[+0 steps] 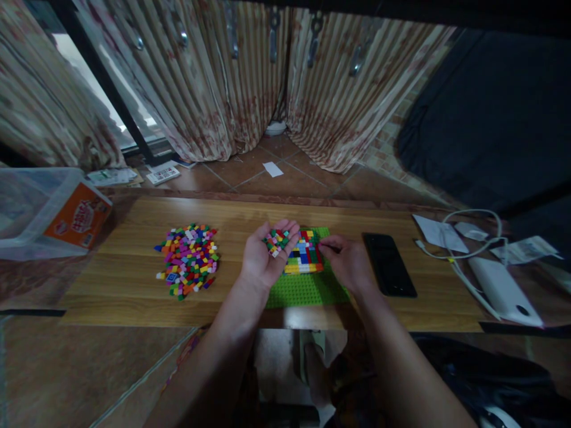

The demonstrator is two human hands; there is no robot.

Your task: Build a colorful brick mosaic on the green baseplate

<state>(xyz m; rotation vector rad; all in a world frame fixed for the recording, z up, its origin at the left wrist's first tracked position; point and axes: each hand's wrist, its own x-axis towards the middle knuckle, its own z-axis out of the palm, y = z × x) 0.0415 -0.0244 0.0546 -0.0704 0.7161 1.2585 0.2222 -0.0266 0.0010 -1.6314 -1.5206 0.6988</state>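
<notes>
Palm up over the left part of the green baseplate (307,291), my left hand (261,255) cups a small heap of mixed toy bricks (277,239). Beside it, on the baseplate, is a built patch of coloured bricks (306,255) in red, blue, yellow and white; my left fingers hide part of it. At the right edge of that patch, my right hand (345,258) pinches a tiny pink brick (321,244) between thumb and forefinger. Whether this brick touches the patch I cannot tell.
A large pile of loose bricks (190,260) lies on the wooden table (134,297) to the left. Right of the baseplate are a black phone (389,264), a white cable (450,257) and a white power bank (506,291). A clear plastic bin (27,208) stands at far left.
</notes>
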